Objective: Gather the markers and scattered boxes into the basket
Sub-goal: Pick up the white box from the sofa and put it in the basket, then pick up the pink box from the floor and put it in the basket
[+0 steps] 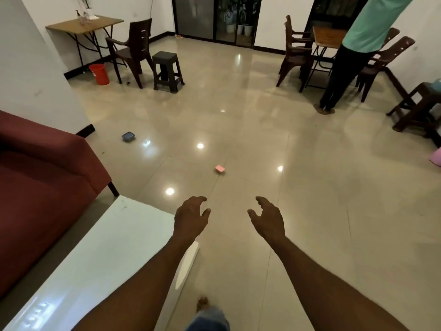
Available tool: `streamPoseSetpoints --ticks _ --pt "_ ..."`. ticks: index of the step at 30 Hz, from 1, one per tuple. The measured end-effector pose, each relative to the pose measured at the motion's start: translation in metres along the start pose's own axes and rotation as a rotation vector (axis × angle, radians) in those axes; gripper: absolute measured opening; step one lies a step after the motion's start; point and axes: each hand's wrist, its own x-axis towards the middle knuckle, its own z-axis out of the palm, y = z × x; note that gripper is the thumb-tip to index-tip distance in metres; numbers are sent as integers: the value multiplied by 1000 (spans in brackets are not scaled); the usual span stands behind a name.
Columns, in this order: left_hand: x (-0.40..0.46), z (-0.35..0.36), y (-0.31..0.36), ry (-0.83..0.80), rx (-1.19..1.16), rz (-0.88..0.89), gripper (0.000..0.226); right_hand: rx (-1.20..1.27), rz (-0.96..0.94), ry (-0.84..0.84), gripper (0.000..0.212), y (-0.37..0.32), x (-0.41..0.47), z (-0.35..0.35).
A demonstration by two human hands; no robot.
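Observation:
A small pink box (220, 169) lies on the shiny tiled floor a short way ahead of my hands. Farther off to the left, near the sofa's corner, sits a blue-lidded box (128, 136). My left hand (191, 217) and my right hand (268, 218) are stretched out side by side above the floor, fingers spread and curled, holding nothing. The pink box is beyond and between them. No basket and no markers are in view.
A white table (102, 259) is at my lower left, a dark red sofa (40, 182) behind it. A person (353, 56) stands at the far right by chairs and a table. A dark stool (167, 70), chair and red bucket (99, 74) stand far left.

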Motion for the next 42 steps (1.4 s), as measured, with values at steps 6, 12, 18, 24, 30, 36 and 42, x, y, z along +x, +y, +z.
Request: streamPoseSetpoints --ticks 6,12,18,24,30,36,42 --pt "135 -8 3 17 37 14 38 21 22 42 55 -31 126 -4" --pt "265 26 2 -46 58 7 39 39 63 -4 54 -37 254 22" --pt "402 56 -7 -47 115 -32 39 14 38 -57 54 -44 410 42" --pt "544 47 -11 11 160 -105 37 -21 24 -136 49 -79 557 54" --pt "674 83 -38 -53 147 -109 31 -48 78 -222 45 -99 675 114" --pt "788 163 -84 -258 126 -103 30 -39 238 -239 40 -89 757 190" --pt "860 311 -189 -416 82 -261 38 17 476 -258 32 -7 830 335"
